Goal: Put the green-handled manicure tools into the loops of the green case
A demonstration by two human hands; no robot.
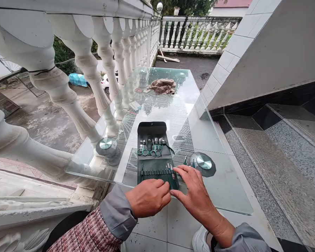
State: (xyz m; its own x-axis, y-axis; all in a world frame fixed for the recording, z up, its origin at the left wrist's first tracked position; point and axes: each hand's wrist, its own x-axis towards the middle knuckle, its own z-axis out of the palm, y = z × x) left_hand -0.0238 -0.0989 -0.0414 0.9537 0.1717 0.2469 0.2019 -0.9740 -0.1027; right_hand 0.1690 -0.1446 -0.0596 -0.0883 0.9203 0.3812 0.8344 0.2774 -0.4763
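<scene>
A dark green manicure case (153,163) lies unfolded on the glass table. In its upper half sit small scissors (156,151), nail clippers and other green-handled tools. A row of loops crosses the lower half, with one thin tool (142,170) at the left and several slim metal tools (170,168) at the right end. My left hand (149,197) is closed at the case's lower edge; what its fingertips pinch is hidden. My right hand (195,192) is open around the case's lower right corner, index finger by the slim tools and thumb near my left fingertips.
More small tools (189,161) lie on the glass behind my right hand. A brown cloth (162,86) and a small packet (134,106) rest farther back on the glass table (225,196). White balusters (68,91) line the left; stone steps (278,157) rise at the right.
</scene>
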